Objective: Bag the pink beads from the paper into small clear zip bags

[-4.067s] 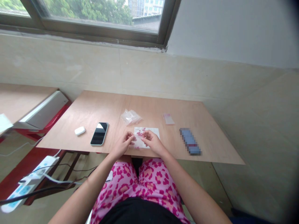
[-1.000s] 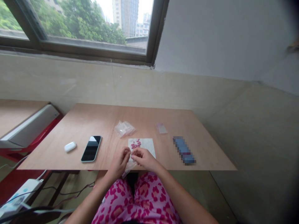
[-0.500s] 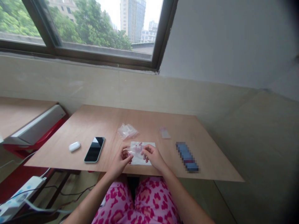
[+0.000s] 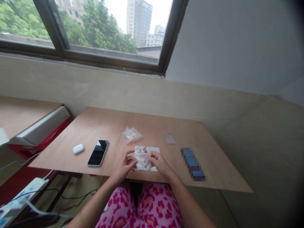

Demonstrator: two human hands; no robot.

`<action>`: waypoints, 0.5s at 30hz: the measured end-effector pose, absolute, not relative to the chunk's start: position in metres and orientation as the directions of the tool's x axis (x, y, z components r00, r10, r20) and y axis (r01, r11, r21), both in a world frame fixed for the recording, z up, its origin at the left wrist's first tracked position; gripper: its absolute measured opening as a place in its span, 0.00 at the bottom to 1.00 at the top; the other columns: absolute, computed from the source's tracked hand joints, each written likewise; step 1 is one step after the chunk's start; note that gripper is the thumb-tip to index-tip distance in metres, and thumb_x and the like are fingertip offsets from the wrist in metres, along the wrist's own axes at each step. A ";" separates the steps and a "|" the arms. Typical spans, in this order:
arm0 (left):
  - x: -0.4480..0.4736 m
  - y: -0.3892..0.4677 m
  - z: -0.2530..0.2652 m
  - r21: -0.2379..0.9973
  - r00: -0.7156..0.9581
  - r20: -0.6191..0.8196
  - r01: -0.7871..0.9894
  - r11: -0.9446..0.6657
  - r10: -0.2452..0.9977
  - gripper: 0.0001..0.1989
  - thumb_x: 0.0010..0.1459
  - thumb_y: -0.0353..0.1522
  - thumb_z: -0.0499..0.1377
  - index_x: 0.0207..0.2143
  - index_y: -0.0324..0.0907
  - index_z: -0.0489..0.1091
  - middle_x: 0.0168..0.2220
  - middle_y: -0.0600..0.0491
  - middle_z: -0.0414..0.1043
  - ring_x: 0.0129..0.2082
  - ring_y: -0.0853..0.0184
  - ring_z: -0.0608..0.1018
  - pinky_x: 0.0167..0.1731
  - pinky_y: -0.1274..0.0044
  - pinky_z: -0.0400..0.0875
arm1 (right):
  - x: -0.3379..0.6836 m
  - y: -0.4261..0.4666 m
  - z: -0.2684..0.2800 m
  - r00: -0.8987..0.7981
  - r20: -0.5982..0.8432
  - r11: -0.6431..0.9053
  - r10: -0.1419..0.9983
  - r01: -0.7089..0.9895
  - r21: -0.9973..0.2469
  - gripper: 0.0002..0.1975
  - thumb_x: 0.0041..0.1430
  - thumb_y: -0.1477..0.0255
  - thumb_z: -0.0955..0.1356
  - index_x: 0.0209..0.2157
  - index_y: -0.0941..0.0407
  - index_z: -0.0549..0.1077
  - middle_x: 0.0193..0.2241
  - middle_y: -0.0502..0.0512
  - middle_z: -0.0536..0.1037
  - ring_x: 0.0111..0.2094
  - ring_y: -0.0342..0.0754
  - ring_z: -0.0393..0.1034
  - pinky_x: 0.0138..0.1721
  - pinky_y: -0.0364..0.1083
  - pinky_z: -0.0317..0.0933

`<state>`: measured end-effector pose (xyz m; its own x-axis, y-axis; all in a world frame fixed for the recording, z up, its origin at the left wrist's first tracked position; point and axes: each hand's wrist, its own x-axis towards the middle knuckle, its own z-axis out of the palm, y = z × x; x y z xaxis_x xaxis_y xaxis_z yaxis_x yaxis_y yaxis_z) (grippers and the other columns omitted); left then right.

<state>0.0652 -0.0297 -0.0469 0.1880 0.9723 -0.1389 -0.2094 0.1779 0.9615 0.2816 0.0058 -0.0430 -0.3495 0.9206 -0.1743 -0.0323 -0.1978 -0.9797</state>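
Low over a white sheet of paper [image 4: 155,151], my right hand [image 4: 159,163] pinches a small clear plastic bag [image 4: 142,158]. The bag looks crumpled and see-through, and whether anything is inside I cannot tell. My left hand [image 4: 127,163] is at the bag's left side, fingers curved with a gap between thumb and forefinger; nothing shows in its grasp. Several small red-pink pieces [image 4: 145,149] lie on the upper part of the sheet, just beyond the bag.
A pile of clear plastic bags [image 4: 131,135] lies behind the sheet, a flat clear packet [image 4: 169,138] to its right. At left are a phone [image 4: 98,153] and a white earphone case [image 4: 78,148]. A pixelated dark object [image 4: 193,164] sits right. The table's front edge [image 4: 213,188] is close.
The bag has come down toward me, now pinched in my right hand. My left thumb and fingers have spread apart. The whole view has shifted slightly.
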 end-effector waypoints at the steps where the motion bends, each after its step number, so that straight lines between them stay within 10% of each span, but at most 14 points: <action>1: 0.065 -0.030 -0.047 0.962 0.189 -0.148 -0.200 0.185 0.971 0.33 0.56 0.44 0.69 0.58 0.45 0.60 0.33 0.56 0.72 0.31 0.67 0.78 0.29 0.76 0.73 | 0.286 0.008 -0.043 -0.346 -0.216 -0.257 0.913 -0.075 -0.964 0.09 0.52 0.66 0.71 0.28 0.56 0.70 0.24 0.49 0.75 0.24 0.45 0.71 0.26 0.45 0.68; 8: 0.058 -0.029 -0.052 0.992 0.197 -0.090 -0.064 0.104 0.976 0.27 0.59 0.46 0.65 0.56 0.45 0.64 0.36 0.52 0.74 0.35 0.63 0.79 0.35 0.71 0.76 | 0.370 0.071 -0.035 0.064 -0.304 -0.245 0.951 -0.450 -0.859 0.06 0.52 0.70 0.71 0.33 0.56 0.72 0.36 0.57 0.81 0.37 0.51 0.79 0.34 0.47 0.75; 15: 0.053 -0.028 -0.058 0.989 0.242 -0.105 0.125 0.076 0.965 0.20 0.63 0.47 0.59 0.50 0.43 0.70 0.38 0.50 0.76 0.37 0.62 0.79 0.38 0.70 0.75 | 0.414 0.132 -0.031 0.416 -0.297 -0.196 0.859 -0.269 -0.943 0.06 0.57 0.72 0.67 0.27 0.54 0.66 0.25 0.53 0.79 0.28 0.47 0.78 0.27 0.41 0.72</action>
